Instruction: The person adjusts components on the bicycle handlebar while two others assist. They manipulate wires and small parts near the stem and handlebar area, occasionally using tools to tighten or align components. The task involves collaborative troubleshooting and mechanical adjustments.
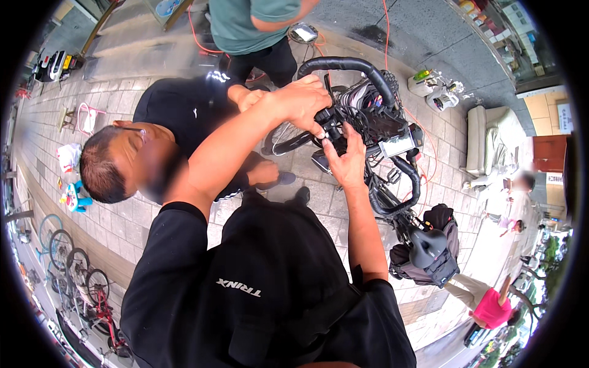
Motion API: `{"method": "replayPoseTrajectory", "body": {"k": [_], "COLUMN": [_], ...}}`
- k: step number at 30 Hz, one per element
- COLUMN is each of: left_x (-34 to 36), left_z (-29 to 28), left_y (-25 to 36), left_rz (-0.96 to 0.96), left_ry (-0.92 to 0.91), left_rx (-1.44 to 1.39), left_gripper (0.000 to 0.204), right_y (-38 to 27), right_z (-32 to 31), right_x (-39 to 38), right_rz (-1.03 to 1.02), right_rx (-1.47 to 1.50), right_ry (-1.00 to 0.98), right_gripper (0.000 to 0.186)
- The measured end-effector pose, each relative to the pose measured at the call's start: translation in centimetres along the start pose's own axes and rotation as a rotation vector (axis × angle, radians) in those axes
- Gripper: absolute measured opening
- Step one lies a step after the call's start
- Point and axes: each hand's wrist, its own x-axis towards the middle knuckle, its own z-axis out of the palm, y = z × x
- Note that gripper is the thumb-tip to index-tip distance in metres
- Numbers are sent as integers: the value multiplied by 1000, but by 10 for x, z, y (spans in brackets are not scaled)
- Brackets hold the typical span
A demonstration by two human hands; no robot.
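Observation:
A black bicycle with taped drop handlebars (348, 62) stands in front of me, its cockpit crowded with cables and black fittings. My left hand (305, 103) reaches across and is closed on the middle of the handlebar, thumb tip downward. Just right of it, my right hand (348, 158) has its thumb and fingers apart, touching the black fittings around the stem. What lies beneath my fingers is partly hidden. A light-screened device (397, 146) sits on the bike to the right of my right hand. Another person's hand (250, 98) is close behind my left wrist.
One person in black (178, 104) leans in at left; another in a green shirt (248, 30) stands beyond the bike. Saddle (427, 248) and dark bags (438, 276) extend right. Orange cables (437, 161) cross the paving. A pale sofa (491, 138) stands at right, parked bicycles (98, 288) at left.

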Motion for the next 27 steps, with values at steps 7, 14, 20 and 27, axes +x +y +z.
{"method": "replayPoseTrajectory", "body": {"k": [7,14,20,27], "left_x": [-3,-5,-11,-11], "left_z": [3,26,37,47], "left_y": [-19,-20,-5,3], "left_rz": [52,80,41,-27], "left_ry": [14,142,291,424], "left_rx": [-162,-187,-109,-82], "left_gripper": [57,53,59,63], "right_y": [-23,-12,-20,-16], "right_z": [8,14,4,-14], "right_x": [13,16,17,-1], "right_rz": [-144,-244,-177,6], "right_rx": [-140,-305,-222,-185], "right_ry": [87,61,-29,-109], "right_gripper": [62,54,57,59]}}
